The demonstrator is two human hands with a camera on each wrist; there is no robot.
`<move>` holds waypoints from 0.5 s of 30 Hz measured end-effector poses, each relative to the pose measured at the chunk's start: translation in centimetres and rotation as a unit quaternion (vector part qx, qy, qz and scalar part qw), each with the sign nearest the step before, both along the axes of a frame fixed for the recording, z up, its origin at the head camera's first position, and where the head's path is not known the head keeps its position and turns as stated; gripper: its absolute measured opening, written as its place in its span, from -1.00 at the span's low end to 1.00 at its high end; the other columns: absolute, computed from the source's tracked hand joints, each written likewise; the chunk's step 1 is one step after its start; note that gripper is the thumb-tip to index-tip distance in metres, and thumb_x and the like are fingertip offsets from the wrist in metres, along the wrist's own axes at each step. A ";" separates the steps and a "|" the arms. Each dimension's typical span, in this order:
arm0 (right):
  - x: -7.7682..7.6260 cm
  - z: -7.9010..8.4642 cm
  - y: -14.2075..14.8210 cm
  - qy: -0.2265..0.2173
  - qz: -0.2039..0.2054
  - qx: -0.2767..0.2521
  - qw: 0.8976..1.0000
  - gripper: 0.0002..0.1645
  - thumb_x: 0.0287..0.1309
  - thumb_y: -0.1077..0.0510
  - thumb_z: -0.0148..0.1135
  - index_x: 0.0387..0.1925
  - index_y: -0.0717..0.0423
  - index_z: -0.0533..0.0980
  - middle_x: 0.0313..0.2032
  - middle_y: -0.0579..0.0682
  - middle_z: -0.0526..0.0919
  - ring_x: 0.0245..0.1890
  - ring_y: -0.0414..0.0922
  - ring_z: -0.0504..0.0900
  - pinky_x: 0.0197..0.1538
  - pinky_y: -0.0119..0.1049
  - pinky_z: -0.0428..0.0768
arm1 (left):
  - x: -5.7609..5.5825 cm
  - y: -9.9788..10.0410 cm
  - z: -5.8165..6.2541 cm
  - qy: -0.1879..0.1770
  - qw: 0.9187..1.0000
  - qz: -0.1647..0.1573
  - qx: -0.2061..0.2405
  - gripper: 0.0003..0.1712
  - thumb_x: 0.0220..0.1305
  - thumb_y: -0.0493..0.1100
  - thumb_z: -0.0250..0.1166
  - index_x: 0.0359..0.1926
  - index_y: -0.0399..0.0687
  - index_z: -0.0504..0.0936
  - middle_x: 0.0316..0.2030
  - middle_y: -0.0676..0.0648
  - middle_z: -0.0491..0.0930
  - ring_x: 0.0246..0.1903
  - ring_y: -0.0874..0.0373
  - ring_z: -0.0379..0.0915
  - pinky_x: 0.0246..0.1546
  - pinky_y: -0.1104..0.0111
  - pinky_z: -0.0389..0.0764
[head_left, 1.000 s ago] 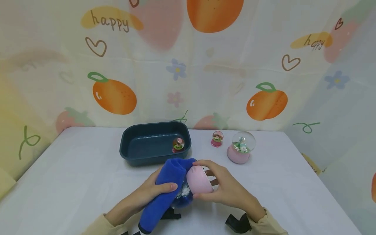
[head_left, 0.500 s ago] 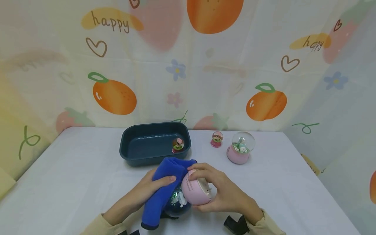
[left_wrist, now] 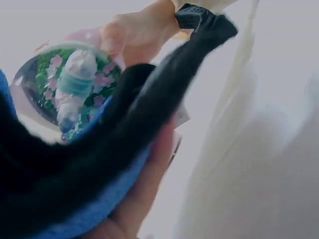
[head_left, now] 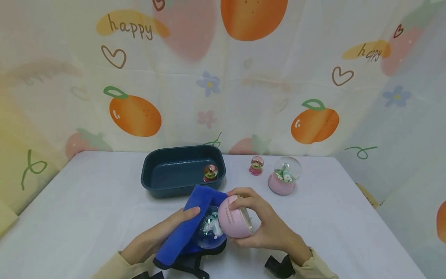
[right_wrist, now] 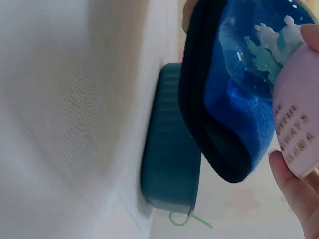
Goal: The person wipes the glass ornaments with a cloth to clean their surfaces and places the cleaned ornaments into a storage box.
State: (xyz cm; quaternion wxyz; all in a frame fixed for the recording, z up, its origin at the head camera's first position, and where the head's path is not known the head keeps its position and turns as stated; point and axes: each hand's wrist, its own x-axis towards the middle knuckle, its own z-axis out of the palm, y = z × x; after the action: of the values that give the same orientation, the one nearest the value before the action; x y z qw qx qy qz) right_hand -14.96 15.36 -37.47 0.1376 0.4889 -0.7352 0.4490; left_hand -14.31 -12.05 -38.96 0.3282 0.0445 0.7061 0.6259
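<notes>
My right hand [head_left: 261, 219] grips the pink base of a snow globe [head_left: 235, 220], which is tilted with its clear ball to the left. White figures and glitter show inside the ball. A blue cloth with a black edge [head_left: 188, 224] is held in my left hand [head_left: 170, 226], thumb on top, and wraps behind and around the ball. In the left wrist view the globe [left_wrist: 77, 82] shows flowers and a figure, partly hidden by the cloth's black edge. The right wrist view shows lettering on the pink base [right_wrist: 299, 119], with the blue cloth [right_wrist: 244, 119] against the ball.
A dark teal tray [head_left: 184, 190] stands at the back of the white table, with a small snow globe [head_left: 210, 173] inside at its right end. Right of it stand another small globe [head_left: 256, 166] and a larger pink-based snow globe [head_left: 283, 176]. A printed curtain hangs behind.
The pink base has turned in my right hand, so its lettering and underside show. The blue cloth has shifted, opening below the ball and exposing more of it.
</notes>
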 end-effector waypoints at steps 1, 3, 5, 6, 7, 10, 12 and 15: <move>0.0 0.0 0.0 -0.001 -0.003 -0.005 1.000 -0.10 -0.32 0.26 0.64 0.14 0.01 0.40 0.21 0.13 0.44 0.19 -0.05 0.46 0.07 -0.14 0.64 | 0.0 0.0 0.0 0.007 1.000 -0.002 0.009 0.10 0.27 0.47 -0.02 0.54 -0.07 -0.19 0.39 -0.37 0.16 0.28 -0.28 0.27 0.16 -0.22 0.40; -0.1 -0.1 -0.1 0.001 -0.018 -0.013 1.000 -0.08 -0.30 0.22 0.65 0.17 0.02 0.40 0.20 0.13 0.45 0.17 -0.07 0.48 0.03 -0.14 0.67 | -0.1 -0.1 -0.1 0.027 0.999 -0.004 0.029 0.09 0.28 0.44 0.01 0.54 -0.05 -0.20 0.41 -0.37 0.15 0.29 -0.27 0.28 0.17 -0.20 0.41; -0.1 -0.1 -0.1 0.002 -0.037 -0.021 0.999 -0.06 -0.30 0.20 0.65 0.21 0.06 0.39 0.19 0.14 0.46 0.15 -0.09 0.49 0.00 -0.13 0.69 | -0.2 0.0 -0.2 0.056 0.997 -0.003 0.050 0.06 0.30 0.39 0.04 0.54 -0.05 -0.18 0.41 -0.38 0.15 0.29 -0.25 0.29 0.18 -0.19 0.42; -0.2 -0.1 -0.1 0.002 -0.049 -0.024 0.999 -0.04 -0.30 0.18 0.66 0.22 0.07 0.38 0.19 0.13 0.46 0.14 -0.10 0.50 -0.02 -0.12 0.69 | -0.2 0.0 -0.2 0.070 0.996 0.000 0.056 0.04 0.31 0.36 0.06 0.54 -0.05 -0.16 0.41 -0.38 0.16 0.29 -0.24 0.30 0.17 -0.19 0.44; -0.2 -0.1 -0.2 0.001 -0.061 -0.026 0.998 -0.02 -0.30 0.17 0.66 0.23 0.09 0.38 0.19 0.12 0.47 0.14 -0.11 0.50 -0.03 -0.12 0.70 | -0.2 0.0 -0.2 0.082 0.995 0.003 0.061 0.01 0.33 0.33 0.07 0.53 -0.05 -0.15 0.40 -0.38 0.17 0.28 -0.23 0.32 0.16 -0.18 0.45; -0.1 -0.2 -0.2 -0.003 -0.099 -0.027 0.995 0.02 -0.31 0.12 0.67 0.26 0.11 0.36 0.19 0.09 0.50 0.15 -0.15 0.51 -0.05 -0.14 0.70 | -0.2 0.2 -0.1 0.118 0.991 0.021 0.054 -0.03 0.33 0.26 0.13 0.52 -0.04 -0.10 0.39 -0.36 0.20 0.25 -0.22 0.37 0.10 -0.15 0.52; -0.1 -0.3 -0.2 0.002 -0.122 -0.026 0.992 0.04 -0.31 0.08 0.67 0.28 0.10 0.35 0.19 0.08 0.52 0.14 -0.17 0.51 -0.07 -0.17 0.69 | -0.3 0.3 0.1 0.134 0.990 0.029 0.040 -0.05 0.33 0.22 0.16 0.53 -0.02 -0.08 0.40 -0.34 0.20 0.24 -0.22 0.38 0.07 -0.14 0.54; -0.2 -0.4 -0.2 0.015 -0.138 -0.034 0.990 0.06 -0.28 0.03 0.66 0.30 0.11 0.35 0.19 0.08 0.54 0.11 -0.18 0.52 -0.10 -0.26 0.64 | -0.3 0.3 0.2 0.150 0.988 0.024 0.023 -0.03 0.32 0.19 0.20 0.54 0.00 -0.08 0.41 -0.32 0.20 0.26 -0.23 0.37 0.07 -0.15 0.54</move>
State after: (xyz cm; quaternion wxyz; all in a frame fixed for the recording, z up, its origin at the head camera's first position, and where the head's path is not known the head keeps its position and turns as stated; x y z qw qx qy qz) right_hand -15.17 15.14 -37.89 0.2254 0.3847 -0.7779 0.4428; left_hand -14.56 -11.70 -38.76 0.2026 0.1281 0.7336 0.6359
